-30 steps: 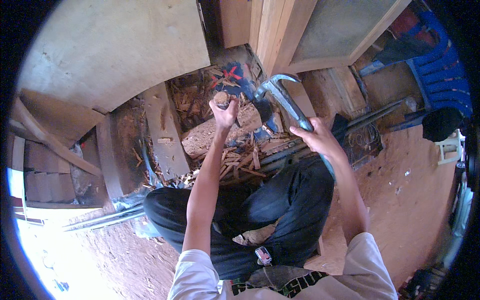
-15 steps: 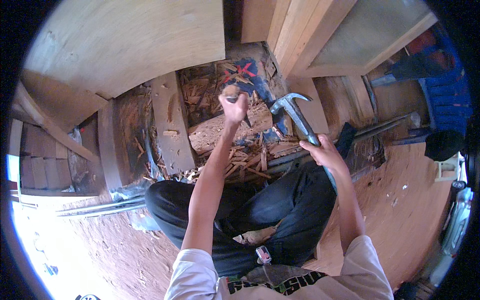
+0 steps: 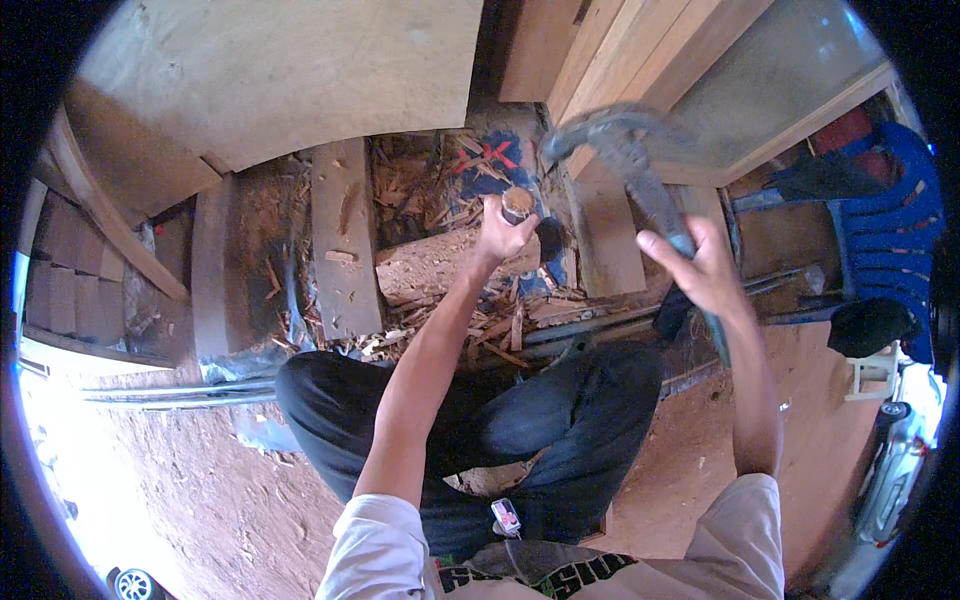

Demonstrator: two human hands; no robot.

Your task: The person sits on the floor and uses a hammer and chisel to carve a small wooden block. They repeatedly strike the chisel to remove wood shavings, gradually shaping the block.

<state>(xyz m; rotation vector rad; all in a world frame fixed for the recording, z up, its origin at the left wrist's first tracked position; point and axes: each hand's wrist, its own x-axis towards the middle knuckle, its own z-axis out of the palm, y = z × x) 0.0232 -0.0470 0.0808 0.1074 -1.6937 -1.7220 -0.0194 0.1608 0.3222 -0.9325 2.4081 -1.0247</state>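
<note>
My left hand point(image 3: 500, 236) is wrapped round a chisel point(image 3: 517, 201), whose round wooden handle end faces up; its blade is hidden under the fist. Below that hand lies a thick, rough-cut wooden block point(image 3: 425, 268), its surface chipped. In my right hand point(image 3: 706, 272) is a claw hammer point(image 3: 655, 190), raised to the right of the chisel with its head blurred by motion. Splintered wood chips point(image 3: 490, 325) are heaped round the block.
A wooden plank point(image 3: 342, 240) lies left of the block. Large boards point(image 3: 290, 80) and a wooden frame point(image 3: 800, 130) stand beyond. My bent legs point(image 3: 560, 400) are close to the chips. To the right are a blue plastic chair point(image 3: 885, 235) and dirt ground point(image 3: 740, 430).
My right hand has swung the hammer up and to the right. My left hand has shifted right with the chisel, and its handle end now shows more plainly. The view has shifted slightly.
</note>
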